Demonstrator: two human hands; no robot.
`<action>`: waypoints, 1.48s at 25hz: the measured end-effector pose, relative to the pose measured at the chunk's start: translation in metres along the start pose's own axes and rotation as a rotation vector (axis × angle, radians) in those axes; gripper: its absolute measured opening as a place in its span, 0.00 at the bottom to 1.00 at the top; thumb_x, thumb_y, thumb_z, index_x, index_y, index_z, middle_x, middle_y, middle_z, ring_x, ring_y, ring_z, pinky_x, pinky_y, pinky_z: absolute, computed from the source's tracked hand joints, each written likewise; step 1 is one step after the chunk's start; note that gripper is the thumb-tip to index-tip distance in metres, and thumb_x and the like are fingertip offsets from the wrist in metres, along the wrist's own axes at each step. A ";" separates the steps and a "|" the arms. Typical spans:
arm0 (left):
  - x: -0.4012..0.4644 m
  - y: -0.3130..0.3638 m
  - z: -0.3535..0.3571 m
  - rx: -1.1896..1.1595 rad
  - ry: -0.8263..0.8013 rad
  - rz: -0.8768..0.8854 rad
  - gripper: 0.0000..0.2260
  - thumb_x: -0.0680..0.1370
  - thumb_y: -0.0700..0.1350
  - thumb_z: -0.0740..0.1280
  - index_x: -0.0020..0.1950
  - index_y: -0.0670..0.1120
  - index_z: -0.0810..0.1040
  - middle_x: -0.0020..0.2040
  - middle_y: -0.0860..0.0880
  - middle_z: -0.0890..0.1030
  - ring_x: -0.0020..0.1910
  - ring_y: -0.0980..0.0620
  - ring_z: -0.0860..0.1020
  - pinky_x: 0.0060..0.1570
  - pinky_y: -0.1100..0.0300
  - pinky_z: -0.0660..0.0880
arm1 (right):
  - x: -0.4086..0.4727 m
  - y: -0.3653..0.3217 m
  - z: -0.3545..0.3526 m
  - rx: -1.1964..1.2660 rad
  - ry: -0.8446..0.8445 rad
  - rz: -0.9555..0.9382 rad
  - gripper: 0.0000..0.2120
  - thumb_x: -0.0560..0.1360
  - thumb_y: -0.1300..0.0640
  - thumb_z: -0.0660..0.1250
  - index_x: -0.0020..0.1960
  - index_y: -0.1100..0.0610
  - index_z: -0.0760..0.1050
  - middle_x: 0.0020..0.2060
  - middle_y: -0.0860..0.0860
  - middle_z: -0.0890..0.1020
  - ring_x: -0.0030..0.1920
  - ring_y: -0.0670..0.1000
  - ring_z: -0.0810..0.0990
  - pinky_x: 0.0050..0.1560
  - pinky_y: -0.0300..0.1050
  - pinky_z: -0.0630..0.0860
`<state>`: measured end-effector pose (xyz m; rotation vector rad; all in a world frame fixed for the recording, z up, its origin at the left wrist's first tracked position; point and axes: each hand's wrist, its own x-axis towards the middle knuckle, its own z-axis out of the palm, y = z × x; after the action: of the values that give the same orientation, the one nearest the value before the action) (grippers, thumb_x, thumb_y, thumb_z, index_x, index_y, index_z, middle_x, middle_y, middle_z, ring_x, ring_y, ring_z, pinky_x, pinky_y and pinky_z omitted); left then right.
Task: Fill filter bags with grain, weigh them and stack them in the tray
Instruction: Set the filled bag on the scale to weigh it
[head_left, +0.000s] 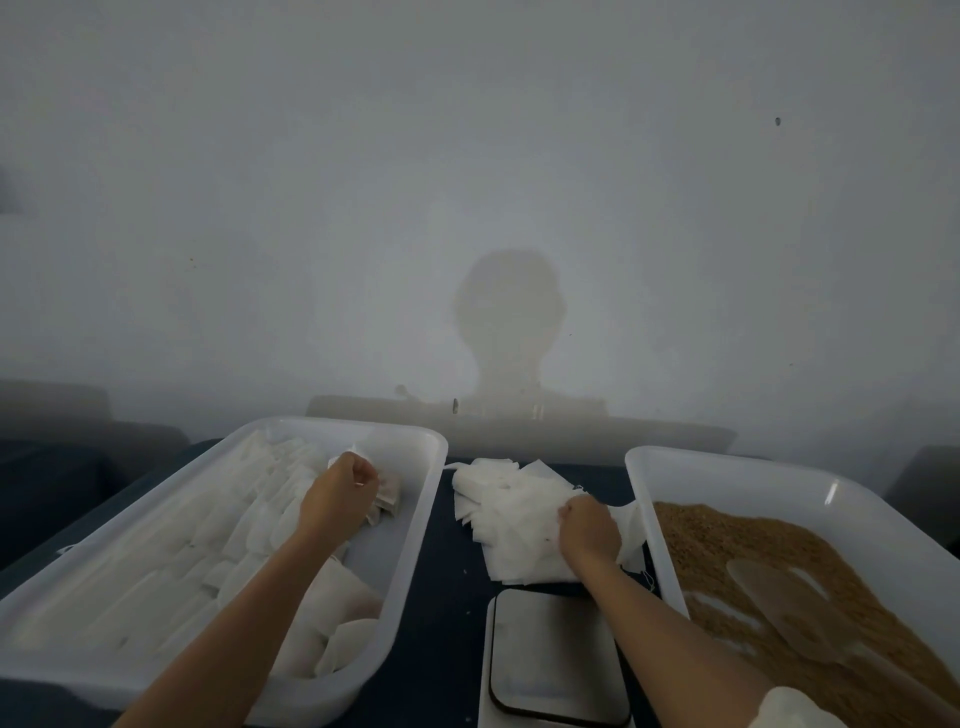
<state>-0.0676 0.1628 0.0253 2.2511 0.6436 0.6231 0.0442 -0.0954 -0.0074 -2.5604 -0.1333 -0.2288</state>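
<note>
left hand (345, 480) curls on a filled bag (388, 500) in the tray (421, 525), fingertips hidden; right hand (589, 527), at three o'clock, grips blurred empty bags (511, 512).

White tray (415, 519) packed with filled filter bags (208, 545), empty bags (519, 514) heaped beside, grain (727, 551)

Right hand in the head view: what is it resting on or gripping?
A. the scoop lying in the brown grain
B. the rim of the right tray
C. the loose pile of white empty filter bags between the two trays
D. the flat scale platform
C: the right hand curls its fingers into the loose pile of white empty filter bags lying on the dark table between the trays.
</note>
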 end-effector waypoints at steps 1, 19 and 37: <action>-0.002 0.005 -0.001 -0.016 -0.014 0.017 0.03 0.78 0.41 0.64 0.50 0.45 0.76 0.48 0.47 0.81 0.49 0.47 0.78 0.50 0.54 0.74 | 0.001 -0.005 -0.009 0.063 0.071 -0.031 0.13 0.82 0.55 0.57 0.50 0.60 0.77 0.48 0.54 0.80 0.50 0.53 0.79 0.44 0.42 0.70; -0.153 0.184 0.122 -0.571 -0.623 0.447 0.09 0.75 0.48 0.70 0.45 0.45 0.72 0.41 0.51 0.76 0.42 0.53 0.76 0.48 0.55 0.77 | -0.066 0.086 -0.149 1.013 -0.458 -0.080 0.15 0.74 0.49 0.66 0.54 0.58 0.78 0.47 0.57 0.84 0.46 0.56 0.84 0.39 0.46 0.79; -0.181 0.201 0.163 -0.698 -0.597 0.466 0.07 0.79 0.43 0.66 0.41 0.45 0.78 0.37 0.54 0.77 0.37 0.57 0.75 0.40 0.62 0.75 | -0.059 0.145 -0.161 1.201 -0.631 -0.077 0.15 0.79 0.56 0.58 0.54 0.67 0.75 0.41 0.65 0.79 0.38 0.59 0.79 0.36 0.51 0.80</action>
<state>-0.0557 -0.1524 0.0243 1.7610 -0.3648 0.2826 -0.0143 -0.3071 0.0383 -1.3438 -0.4441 0.5059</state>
